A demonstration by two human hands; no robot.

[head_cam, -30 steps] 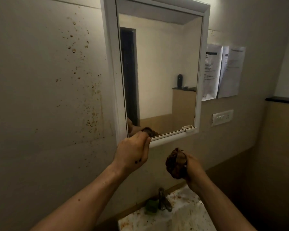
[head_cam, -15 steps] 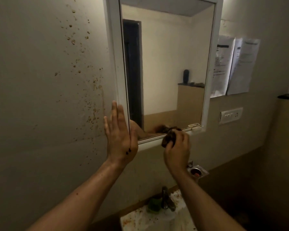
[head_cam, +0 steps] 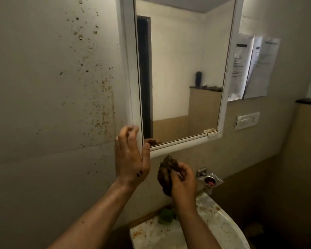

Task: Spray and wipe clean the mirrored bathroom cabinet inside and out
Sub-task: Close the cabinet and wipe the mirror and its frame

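The mirrored cabinet has a white frame (head_cam: 128,72) and hangs on the wall at eye level, its door closed. My left hand (head_cam: 131,157) is at the frame's lower left corner, fingers apart and slightly curled, the thumb against the bottom edge. Just below the cabinet's bottom rail, my right hand (head_cam: 184,180) clutches a crumpled dirty brown cloth (head_cam: 166,172). The cloth is off the cabinet. No spray bottle is in sight.
Brown splatter (head_cam: 101,97) dots the wall left of the cabinet. A stained white basin (head_cam: 221,223) sits below, with a green object (head_cam: 166,217) at its back. A metal soap dish (head_cam: 211,180), a switch plate (head_cam: 247,120) and taped papers (head_cam: 253,67) are to the right.
My right hand dropped with the cloth from the cabinet's bottom rail to below it. My left hand slid down from the frame's left side to the lower corner.
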